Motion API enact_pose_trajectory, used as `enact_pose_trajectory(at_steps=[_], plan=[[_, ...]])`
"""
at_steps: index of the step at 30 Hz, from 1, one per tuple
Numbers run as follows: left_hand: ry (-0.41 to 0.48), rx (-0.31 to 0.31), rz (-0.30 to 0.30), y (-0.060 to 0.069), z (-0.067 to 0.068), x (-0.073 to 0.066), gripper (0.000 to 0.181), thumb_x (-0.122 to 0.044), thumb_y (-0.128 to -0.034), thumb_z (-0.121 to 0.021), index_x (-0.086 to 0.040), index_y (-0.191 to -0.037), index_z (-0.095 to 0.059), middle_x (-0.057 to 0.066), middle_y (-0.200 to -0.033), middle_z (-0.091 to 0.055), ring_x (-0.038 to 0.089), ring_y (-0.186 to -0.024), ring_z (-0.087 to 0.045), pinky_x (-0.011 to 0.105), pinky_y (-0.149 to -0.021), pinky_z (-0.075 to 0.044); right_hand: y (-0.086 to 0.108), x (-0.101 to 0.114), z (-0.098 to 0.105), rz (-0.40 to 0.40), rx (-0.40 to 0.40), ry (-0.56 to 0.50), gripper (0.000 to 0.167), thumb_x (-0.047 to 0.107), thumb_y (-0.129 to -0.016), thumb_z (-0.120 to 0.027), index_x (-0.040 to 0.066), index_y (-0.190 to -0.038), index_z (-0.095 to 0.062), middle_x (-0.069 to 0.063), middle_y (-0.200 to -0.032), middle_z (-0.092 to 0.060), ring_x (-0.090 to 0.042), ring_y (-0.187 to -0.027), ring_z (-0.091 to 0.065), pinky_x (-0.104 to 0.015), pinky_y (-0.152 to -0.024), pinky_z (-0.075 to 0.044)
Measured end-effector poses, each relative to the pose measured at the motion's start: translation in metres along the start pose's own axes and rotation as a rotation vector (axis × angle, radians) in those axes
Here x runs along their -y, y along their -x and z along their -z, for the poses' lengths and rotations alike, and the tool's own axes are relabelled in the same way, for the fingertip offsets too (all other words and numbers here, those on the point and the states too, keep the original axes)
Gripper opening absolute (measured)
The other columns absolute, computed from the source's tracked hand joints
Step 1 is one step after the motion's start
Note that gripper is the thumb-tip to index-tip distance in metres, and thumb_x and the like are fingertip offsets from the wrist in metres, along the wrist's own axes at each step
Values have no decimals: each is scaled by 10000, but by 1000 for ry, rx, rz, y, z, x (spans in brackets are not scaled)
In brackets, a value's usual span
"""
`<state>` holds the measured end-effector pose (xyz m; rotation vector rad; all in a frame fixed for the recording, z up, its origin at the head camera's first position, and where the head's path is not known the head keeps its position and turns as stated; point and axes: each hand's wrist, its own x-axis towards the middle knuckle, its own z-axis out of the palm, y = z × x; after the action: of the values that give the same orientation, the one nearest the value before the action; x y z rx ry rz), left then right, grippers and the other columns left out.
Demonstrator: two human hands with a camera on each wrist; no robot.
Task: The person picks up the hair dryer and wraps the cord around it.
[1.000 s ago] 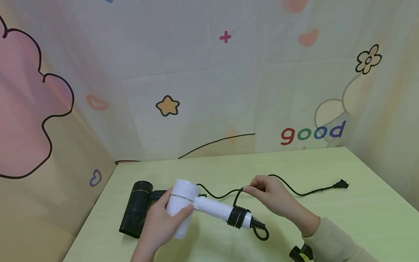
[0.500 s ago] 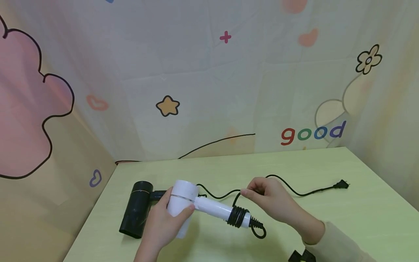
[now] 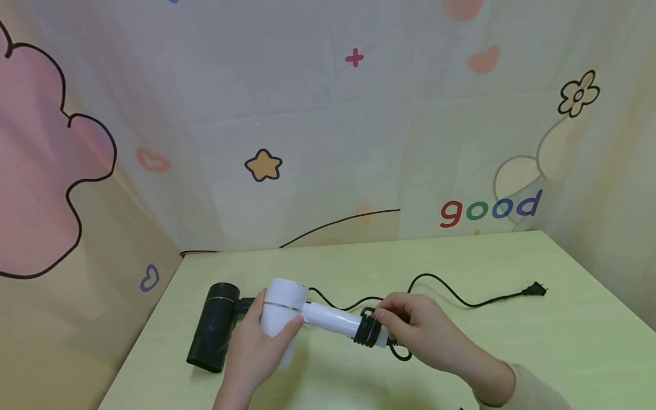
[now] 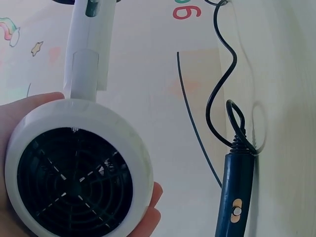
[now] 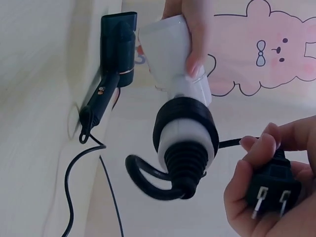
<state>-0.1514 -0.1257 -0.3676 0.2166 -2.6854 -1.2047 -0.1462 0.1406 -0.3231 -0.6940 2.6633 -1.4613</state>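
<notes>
My left hand [image 3: 253, 347] grips the barrel of a white hair dryer [image 3: 285, 293], holding it above the table with its handle pointing right. Several turns of black power cord [image 3: 367, 331] are wound round the handle near its end. At that end, my right hand [image 3: 427, 333] pinches the cord's free stretch. In the right wrist view, the two-pin plug [image 5: 274, 185] sits within its curled fingers, prongs outward. A round black grille [image 4: 74, 180] on the white dryer faces the left wrist camera.
A black hair dryer [image 3: 212, 327] lies on the light green table [image 3: 579, 353] at the left. Its cord [image 3: 456, 297] trails behind my hands to a black plug [image 3: 535, 288] at the right. A printed curtain [image 3: 328, 142] hangs along the table's back edge.
My right hand has come down and nearer the handle with the cord, shortening the loose stretch between fingers and coil. The white hair dryer's handle end has risen slightly; the left hand keeps its grip.
</notes>
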Motion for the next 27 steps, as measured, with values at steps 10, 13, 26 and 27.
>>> enact_pose_trajectory(at_steps=[10, 13, 26, 27], plan=[[-12, -85, -3, 0, -3, -2, 860, -503, -784, -703, -70, -1441, -356, 203, -1169, -619, 292, -871, -616, 356, -607, -478, 10, 3, -19, -9, 37, -104, 229, 187, -984, -492, 34, -1071, -637, -13, -772, -590, -13, -541, -449, -194, -479, -395], [-12, -110, -11, 0, -3, -2, 851, -477, -789, -709, -62, -1440, -353, 209, -1188, -609, 310, -888, -616, 373, -619, -486, 13, 2, -28, -14, 51, -176, 294, 176, -1002, -449, -11, -1177, -593, -41, -820, -604, -19, -522, -435, -192, -459, -363], [31, -174, -1, -2, -4, -1, 822, -448, -809, -699, -64, -1445, -347, 187, -1260, -576, 323, -922, -608, 417, -679, -505, 19, -5, -51, -71, 108, -393, 420, 155, -1017, -402, -46, -1386, -415, -126, -917, -586, -64, -502, -472, -226, -481, -441], [35, -179, -2, -2, -4, -1, 819, -445, -809, -700, -64, -1444, -349, 186, -1258, -577, 323, -919, -610, 417, -679, -506, 19, -5, -53, -71, 109, -404, 422, 153, -1015, -406, -45, -1388, -413, -128, -917, -585, -65, -503, -476, -228, -478, -444]])
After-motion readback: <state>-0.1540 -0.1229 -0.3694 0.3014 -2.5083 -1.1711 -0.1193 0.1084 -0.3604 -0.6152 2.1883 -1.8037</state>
